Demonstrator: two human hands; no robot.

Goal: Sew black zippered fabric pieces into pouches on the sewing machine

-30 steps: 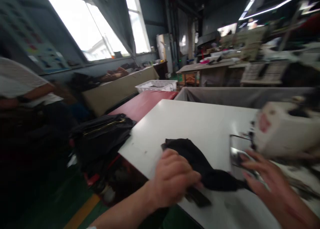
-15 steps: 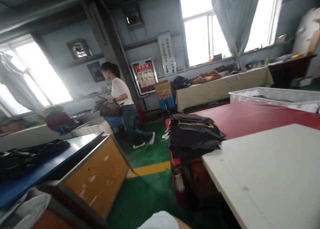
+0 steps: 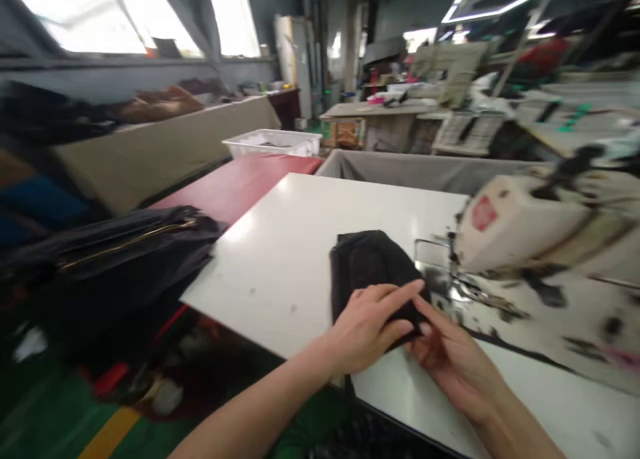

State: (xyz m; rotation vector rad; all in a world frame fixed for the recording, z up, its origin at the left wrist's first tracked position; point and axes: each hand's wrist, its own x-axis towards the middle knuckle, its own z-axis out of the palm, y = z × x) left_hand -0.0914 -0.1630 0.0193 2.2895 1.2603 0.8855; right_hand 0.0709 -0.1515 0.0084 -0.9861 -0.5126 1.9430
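Observation:
A small black fabric piece (image 3: 367, 262) lies on the white sewing table (image 3: 300, 245), just left of the sewing machine's needle plate (image 3: 440, 279). My left hand (image 3: 367, 325) rests on the near edge of the fabric with its fingers stretched toward the right. My right hand (image 3: 447, 355) meets it from the right, fingertips pinching the fabric's near right corner. The cream sewing machine head (image 3: 505, 229) stands over the plate on the right, blurred by motion.
A stack of black bags with gold zips (image 3: 120, 252) sits on a red table (image 3: 235, 185) to the left. A white crate (image 3: 273, 142) stands at the far end. A grey cloth bin (image 3: 425, 169) lies behind the white table. Green floor with a yellow line (image 3: 107, 435) lies below left.
The view swung left to a walking person and back to the table. The black fabric now lies folded nearer the machine, and both hands have come together on its near edge.

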